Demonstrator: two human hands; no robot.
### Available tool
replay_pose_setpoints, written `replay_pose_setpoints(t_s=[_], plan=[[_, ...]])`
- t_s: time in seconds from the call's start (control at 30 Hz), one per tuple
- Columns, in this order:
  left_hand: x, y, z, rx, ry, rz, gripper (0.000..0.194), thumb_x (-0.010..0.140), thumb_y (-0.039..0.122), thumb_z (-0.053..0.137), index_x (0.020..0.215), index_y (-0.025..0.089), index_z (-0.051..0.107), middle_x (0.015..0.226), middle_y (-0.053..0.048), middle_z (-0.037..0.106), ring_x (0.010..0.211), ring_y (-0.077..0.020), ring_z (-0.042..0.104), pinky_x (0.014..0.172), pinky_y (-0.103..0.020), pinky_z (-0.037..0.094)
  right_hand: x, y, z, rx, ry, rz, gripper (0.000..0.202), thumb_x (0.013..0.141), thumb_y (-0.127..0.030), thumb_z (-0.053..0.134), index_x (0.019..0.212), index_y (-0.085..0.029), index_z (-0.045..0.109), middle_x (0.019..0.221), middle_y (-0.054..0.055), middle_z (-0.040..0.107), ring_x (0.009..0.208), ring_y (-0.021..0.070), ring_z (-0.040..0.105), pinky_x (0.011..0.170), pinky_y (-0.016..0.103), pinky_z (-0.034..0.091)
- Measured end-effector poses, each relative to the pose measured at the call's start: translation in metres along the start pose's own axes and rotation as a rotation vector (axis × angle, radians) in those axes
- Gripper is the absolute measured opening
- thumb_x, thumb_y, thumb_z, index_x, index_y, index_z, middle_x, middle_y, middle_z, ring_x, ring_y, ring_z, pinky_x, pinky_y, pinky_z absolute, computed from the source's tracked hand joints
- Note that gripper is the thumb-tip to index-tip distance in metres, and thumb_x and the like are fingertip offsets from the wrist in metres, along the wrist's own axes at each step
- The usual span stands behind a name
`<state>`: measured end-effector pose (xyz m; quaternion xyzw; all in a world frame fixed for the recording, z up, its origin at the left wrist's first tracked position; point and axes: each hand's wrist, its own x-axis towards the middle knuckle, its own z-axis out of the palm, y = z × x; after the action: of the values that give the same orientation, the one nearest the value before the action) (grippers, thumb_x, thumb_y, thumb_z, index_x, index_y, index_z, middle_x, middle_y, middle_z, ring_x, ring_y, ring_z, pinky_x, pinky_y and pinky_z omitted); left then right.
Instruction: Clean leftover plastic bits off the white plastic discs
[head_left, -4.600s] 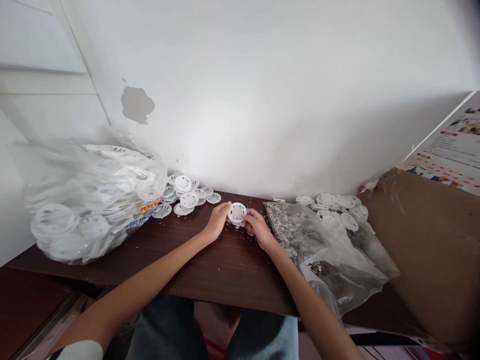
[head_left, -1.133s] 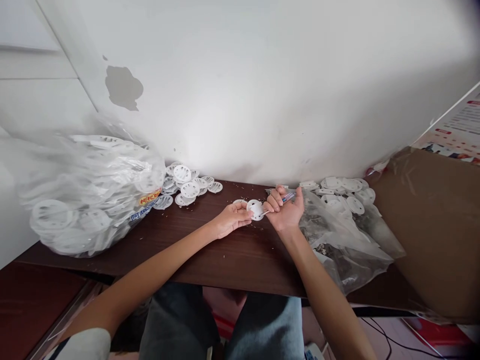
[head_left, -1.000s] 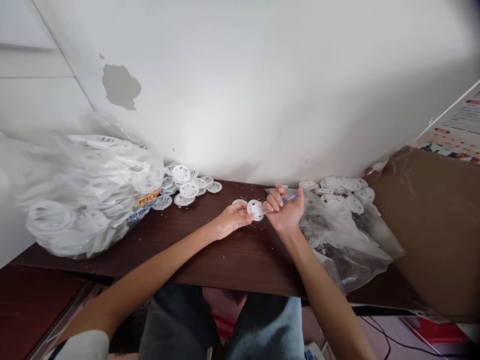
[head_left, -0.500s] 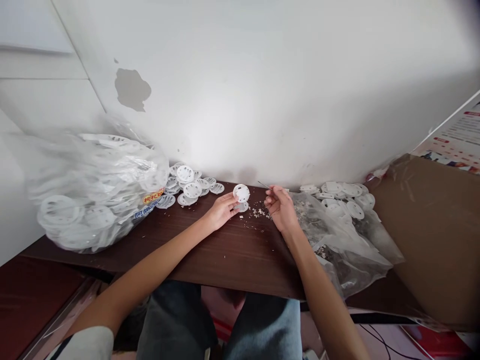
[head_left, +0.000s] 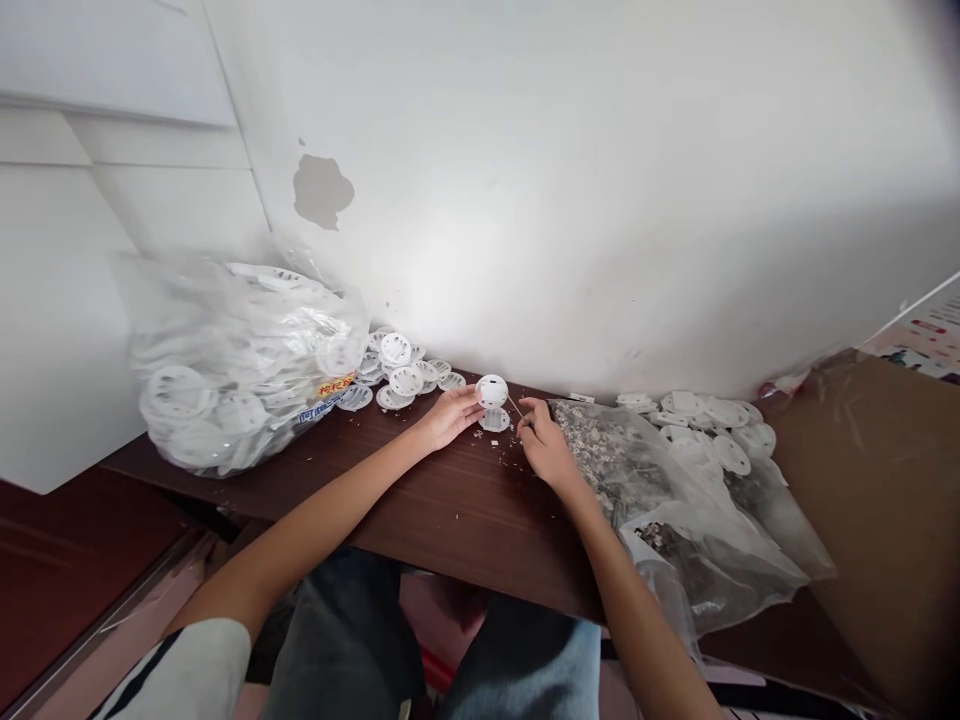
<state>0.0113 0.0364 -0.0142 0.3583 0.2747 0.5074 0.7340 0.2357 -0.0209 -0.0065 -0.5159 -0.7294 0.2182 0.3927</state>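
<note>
Dark wood-grain counter (head_left: 442, 530) against a white wall (head_left: 540, 200). Mid-counter, pinched in the left grip (head_left: 454, 416): one round, slotted white disc (head_left: 492, 391). Closed around one thin tool (head_left: 515, 408), just right of it: right grip (head_left: 547, 447). Beneath, one lower disc (head_left: 495, 422). Farther left, one heap (head_left: 406, 380), one bulging plastic bag (head_left: 225, 370); right, crumpled plastic (head_left: 675, 500), another heap (head_left: 731, 452).

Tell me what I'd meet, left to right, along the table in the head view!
Plastic bag of white discs, loose slotted discs, left grip, held disc, thin tool, right grip, translucent bag, brown cardboard.
</note>
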Motion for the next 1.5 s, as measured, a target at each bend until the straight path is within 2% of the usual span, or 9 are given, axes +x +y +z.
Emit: replay_pose_setpoints(t_s=[0.1, 0.2, 0.3, 0.67, 0.83, 1.1, 1.3, 1.5], plan=[[0.0000, 0.0023, -0.0025, 0.049, -0.063, -0.048, 0.031, 0.081, 0.022, 0.091, 0.107, 0.013, 0.079, 0.114, -0.014, 0.080, 0.103, -0.0219, 0.075, 0.099, -0.035, 0.057, -0.0027, -0.0054, 0.0024, -0.185, -0.004, -0.050, 0.026, 0.106, -0.036, 0.044, 0.121, -0.024, 0.061, 0.093, 0.004, 0.073, 0.082, 0.0232, 0.068, 0.076, 0.032, 0.046], [-0.0007, 0.0034, -0.0036, 0.099, -0.124, -0.073, 0.032, 0.079, 0.022, 0.093, 0.107, 0.013, 0.080, 0.115, -0.015, 0.080, 0.104, -0.0236, 0.075, 0.100, -0.037, 0.057, -0.0047, -0.0096, 0.0030, -0.336, -0.008, -0.082, 0.028, 0.110, -0.042, 0.042, 0.105, -0.026, 0.064, 0.085, 0.003, 0.072, 0.079, 0.0228, 0.068, 0.071, 0.029, 0.041], [-0.0011, 0.0032, -0.0041, 0.121, -0.159, -0.066, 0.034, 0.078, 0.024, 0.094, 0.107, 0.012, 0.080, 0.113, -0.016, 0.080, 0.102, -0.0234, 0.076, 0.102, -0.039, 0.057, -0.0058, -0.0104, 0.0031, -0.443, -0.005, -0.118, 0.029, 0.110, -0.042, 0.044, 0.099, -0.025, 0.064, 0.090, 0.005, 0.073, 0.081, 0.0222, 0.068, 0.068, 0.028, 0.039], [-0.0020, 0.0036, -0.0038, 0.123, -0.133, -0.088, 0.038, 0.074, 0.028, 0.097, 0.104, 0.013, 0.080, 0.113, -0.015, 0.080, 0.104, -0.0237, 0.076, 0.100, -0.037, 0.057, -0.0047, -0.0076, 0.0034, -0.495, 0.015, -0.114, 0.033, 0.113, -0.041, 0.042, 0.093, -0.025, 0.063, 0.087, 0.004, 0.070, 0.082, 0.0204, 0.065, 0.068, 0.028, 0.036], [-0.0044, 0.0042, -0.0015, 0.131, -0.136, -0.075, 0.037, 0.079, 0.029, 0.094, 0.109, 0.013, 0.079, 0.113, -0.015, 0.080, 0.105, -0.0231, 0.076, 0.102, -0.038, 0.056, -0.0049, -0.0082, 0.0059, -0.477, 0.013, -0.132, 0.032, 0.113, -0.041, 0.042, 0.097, -0.025, 0.065, 0.093, 0.004, 0.072, 0.085, 0.0206, 0.066, 0.068, 0.028, 0.036], [-0.0025, 0.0031, -0.0026, 0.167, -0.116, -0.080, 0.036, 0.082, 0.029, 0.092, 0.112, 0.013, 0.080, 0.117, -0.016, 0.080, 0.105, -0.0226, 0.076, 0.100, -0.035, 0.058, -0.0045, -0.0084, 0.0070, -0.476, 0.026, -0.107, 0.034, 0.113, -0.043, 0.043, 0.097, -0.025, 0.066, 0.092, 0.004, 0.071, 0.085, 0.0200, 0.065, 0.068, 0.028, 0.035], [-0.0029, 0.0055, -0.0027, 0.157, -0.150, -0.089, 0.030, 0.086, 0.027, 0.089, 0.112, 0.013, 0.080, 0.125, -0.017, 0.078, 0.107, -0.0230, 0.076, 0.102, -0.036, 0.058, -0.0041, -0.0096, 0.0070, -0.457, 0.022, -0.083, 0.037, 0.114, -0.044, 0.041, 0.096, -0.024, 0.067, 0.092, 0.004, 0.070, 0.087, 0.0193, 0.064, 0.070, 0.027, 0.036], [0.0001, 0.0029, -0.0063, 0.178, -0.161, -0.091, 0.032, 0.086, 0.028, 0.089, 0.112, 0.013, 0.080, 0.125, -0.017, 0.078, 0.109, -0.0232, 0.076, 0.102, -0.036, 0.058, -0.0033, -0.0078, 0.0048, -0.430, 0.015, -0.087, 0.037, 0.113, -0.045, 0.043, 0.095, -0.025, 0.068, 0.092, 0.003, 0.070, 0.087, 0.0192, 0.064, 0.073, 0.027, 0.038]])
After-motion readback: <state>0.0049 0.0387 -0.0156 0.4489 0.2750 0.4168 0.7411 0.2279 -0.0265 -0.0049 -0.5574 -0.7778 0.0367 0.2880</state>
